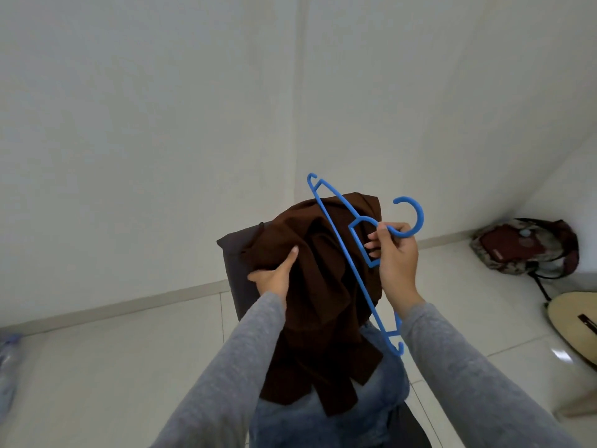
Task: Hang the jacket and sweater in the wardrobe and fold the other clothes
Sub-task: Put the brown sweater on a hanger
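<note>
The dark grey narrow bench-like surface runs from the corner of the two white walls down towards the near edge of the view. White tiled floor lies open on both of its long sides. The left side has the wider room, with only a clear plastic bottle at the far left edge of the view. To the right, a patterned maroon backpack leans in the wall corner. A pale wooden guitar body lies near it on the floor, well apart from the bench.

The backpack carries a small patch, too small to read.

The dark brown garment is held up above the far end of the bench. It is bunched and creased, and its lower folds drape onto light blue denim jeans lying along the surface. The left hand grips the cloth at its upper left, fingers dug into the fabric and thumb pressed flat on top.

The right hand pinches the neck of a bright blue plastic hanger just below its hook, with the fingers curled round it. The hanger's long bar slants across the front of the garment's right side.
</note>
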Demonstrator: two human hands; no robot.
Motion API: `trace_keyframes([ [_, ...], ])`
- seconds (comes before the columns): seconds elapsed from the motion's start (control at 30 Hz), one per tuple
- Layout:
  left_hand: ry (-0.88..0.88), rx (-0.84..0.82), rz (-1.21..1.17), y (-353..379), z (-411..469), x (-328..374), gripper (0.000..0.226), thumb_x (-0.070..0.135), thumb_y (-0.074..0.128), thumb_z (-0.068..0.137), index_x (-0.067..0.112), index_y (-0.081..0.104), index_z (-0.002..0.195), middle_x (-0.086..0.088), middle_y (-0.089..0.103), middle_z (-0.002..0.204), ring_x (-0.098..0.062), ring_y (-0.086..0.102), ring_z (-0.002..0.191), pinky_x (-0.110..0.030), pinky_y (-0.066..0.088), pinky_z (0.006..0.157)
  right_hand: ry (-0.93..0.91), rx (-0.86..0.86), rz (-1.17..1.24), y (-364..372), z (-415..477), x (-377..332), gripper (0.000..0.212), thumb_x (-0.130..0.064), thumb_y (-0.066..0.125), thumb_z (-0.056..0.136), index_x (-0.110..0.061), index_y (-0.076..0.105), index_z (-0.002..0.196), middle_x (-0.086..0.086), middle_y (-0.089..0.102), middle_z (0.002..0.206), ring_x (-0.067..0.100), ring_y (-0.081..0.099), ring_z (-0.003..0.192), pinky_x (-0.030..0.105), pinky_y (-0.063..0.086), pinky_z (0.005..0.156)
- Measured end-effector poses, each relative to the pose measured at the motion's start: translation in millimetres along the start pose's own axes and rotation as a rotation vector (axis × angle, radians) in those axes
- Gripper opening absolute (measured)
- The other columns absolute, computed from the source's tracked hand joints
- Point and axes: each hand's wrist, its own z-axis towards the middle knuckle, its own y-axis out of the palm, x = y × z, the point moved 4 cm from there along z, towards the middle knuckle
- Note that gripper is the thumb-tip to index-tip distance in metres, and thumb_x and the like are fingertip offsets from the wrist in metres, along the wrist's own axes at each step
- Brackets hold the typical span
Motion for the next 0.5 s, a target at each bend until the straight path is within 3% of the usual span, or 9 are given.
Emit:
trace_keyframes([
  [0.07, -0.113, -0.087, -0.074, 2.3, 1.2, -3.2, 0.119, 0.052, 0.090, 0.045, 0.006, 0.034, 0.140, -0.009, 0.056, 0.127, -0.032, 0.055, 0.115, -0.047, 0.041, 0.104, -0.001, -0.025, -0.010, -4.5, 0.6, -1.1, 0.014, -0.018, 0.050, 0.097, -0.017, 0.052, 0.083, 0.003, 0.061, 0.076, 0.005, 0.059, 0.058, 0.015, 0.051, 0.058],
  [0.13, -0.164, -0.317, -0.091, 10.1, 1.4, -1.9, 0.099, 0.054, 0.089, 0.044, 0.012, 0.056, 0.128, -0.010, 0.066, 0.115, -0.032, 0.063, 0.104, -0.048, 0.046, 0.098, -0.012, -0.088, -0.010, -6.9, 0.3, -2.7, 0.009, -0.017, 0.049, 0.098, -0.015, 0.053, 0.089, 0.003, 0.061, 0.077, 0.007, 0.059, 0.059, 0.017, 0.051, 0.059],
  [0.23, -0.046, -0.509, -0.058, 19.3, -10.2, 25.1, 0.054, 0.041, 0.077, 0.074, 0.012, 0.064, 0.118, -0.010, 0.069, 0.111, -0.027, 0.066, 0.103, -0.043, 0.049, 0.095, -0.030, -0.217, -0.046, -3.7, -5.5, -3.6, 0.011, -0.016, 0.047, 0.098, -0.016, 0.057, 0.098, 0.003, 0.060, 0.081, 0.009, 0.059, 0.064, 0.015, 0.049, 0.061],
  [0.3, 0.023, -0.603, -0.038, 24.4, -25.0, 48.1, 0.041, 0.033, 0.068, 0.085, 0.010, 0.063, 0.118, -0.010, 0.068, 0.114, -0.024, 0.065, 0.105, -0.039, 0.050, 0.095, -0.022, -0.293, -0.090, 1.7, -12.8, -3.3, 0.014, -0.016, 0.047, 0.098, -0.015, 0.060, 0.102, 0.002, 0.059, 0.084, 0.008, 0.058, 0.068, 0.015, 0.049, 0.063],
  [0.43, 0.089, -0.569, -0.078, 30.3, -51.1, 84.0, 0.030, 0.020, 0.052, 0.095, 0.004, 0.059, 0.119, -0.012, 0.067, 0.109, -0.020, 0.065, 0.097, -0.030, 0.053, 0.084, -0.070, -0.395, -0.233, 13.0, -27.2, -4.8, 0.014, -0.020, 0.058, 0.093, -0.018, 0.062, 0.107, -0.006, 0.057, 0.088, -0.002, 0.054, 0.070, 0.015, 0.044, 0.071],
  [0.5, 0.056, -0.532, -0.151, 33.4, -61.9, 93.3, 0.026, 0.015, 0.049, 0.094, 0.002, 0.059, 0.115, -0.012, 0.068, 0.096, -0.019, 0.065, 0.086, -0.030, 0.054, 0.077, -0.144, -0.411, -0.325, 16.5, -35.1, -8.8, 0.030, -0.022, 0.069, 0.085, -0.019, 0.060, 0.113, -0.004, 0.054, 0.093, -0.003, 0.049, 0.067, 0.011, 0.043, 0.068],
])
